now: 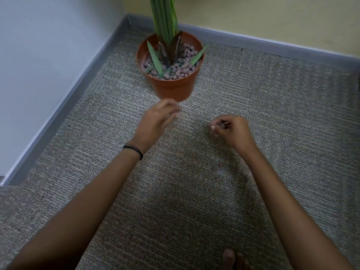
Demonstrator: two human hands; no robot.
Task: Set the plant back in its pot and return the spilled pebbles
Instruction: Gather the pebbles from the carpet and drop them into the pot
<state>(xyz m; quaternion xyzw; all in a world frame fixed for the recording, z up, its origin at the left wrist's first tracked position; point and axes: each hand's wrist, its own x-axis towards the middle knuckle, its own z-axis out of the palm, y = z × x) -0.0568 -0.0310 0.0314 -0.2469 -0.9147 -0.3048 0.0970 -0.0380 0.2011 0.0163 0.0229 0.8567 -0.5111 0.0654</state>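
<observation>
The pot [171,82] stands upright on the carpet [272,106], near the corner where the grey skirting [64,106] meets the walls; the plant [165,18] rises straight out of it, a few short leaves fanned low against the rim; pebbles [181,69] fill the pot around the stems, nearly to the brim.

My left hand [157,121] hangs just in front of the pot, below its base in the frame, fingers pointing toward it; it is blurred, and I cannot tell whether the fingers are closed on anything or loose; a dark band [134,150] circles that wrist.

My right hand [231,131] is off to the right, well apart from the pot, low over the carpet; its fingers are curled in and pinched together at the tips on something small and dark, probably a pebble or two, though it is too small to be sure.

A few loose pebbles [220,166] lie on the carpet below my right wrist, scattered, faint against the weave; my toes [229,258] show at the bottom edge.
</observation>
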